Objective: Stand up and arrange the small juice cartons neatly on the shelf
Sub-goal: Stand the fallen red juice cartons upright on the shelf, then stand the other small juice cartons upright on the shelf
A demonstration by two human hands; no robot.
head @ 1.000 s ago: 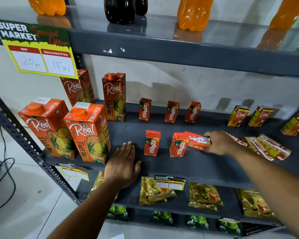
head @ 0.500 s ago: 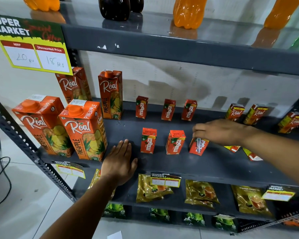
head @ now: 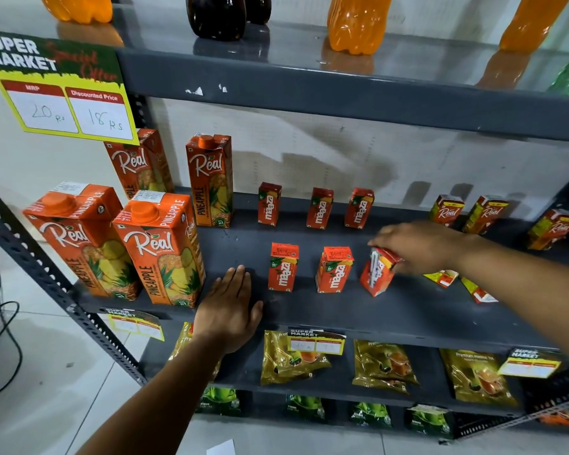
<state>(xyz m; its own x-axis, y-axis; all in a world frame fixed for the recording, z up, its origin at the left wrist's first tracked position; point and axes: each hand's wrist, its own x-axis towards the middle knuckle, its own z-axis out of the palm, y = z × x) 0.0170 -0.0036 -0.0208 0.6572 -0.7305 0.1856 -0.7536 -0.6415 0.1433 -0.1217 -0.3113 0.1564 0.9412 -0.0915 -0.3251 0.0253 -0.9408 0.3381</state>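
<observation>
On the grey middle shelf [head: 408, 310] three small red Maaza cartons [head: 321, 208] stand in a back row. Two more [head: 283, 267] stand upright in front. My right hand [head: 418, 247] is shut on a third front carton [head: 376, 274], which is tilted, straw side facing me, its base on the shelf. My left hand [head: 229, 310] lies flat and open on the shelf's front edge. Two small cartons [head: 440, 278] lie flat under my right forearm. Small Real cartons [head: 447, 210] stand at the back right.
Several tall Real pineapple cartons [head: 160, 247] fill the shelf's left end. Bottles [head: 357, 23] stand on the shelf above, behind a price sign [head: 60, 93]. Gold pouches [head: 383, 366] and green packets lie on lower shelves. Cables [head: 0, 339] trail on the tiled floor at left.
My right hand has lifted the lying Maaza carton up onto its base beside the two front cartons. My left hand stayed flat on the shelf.
</observation>
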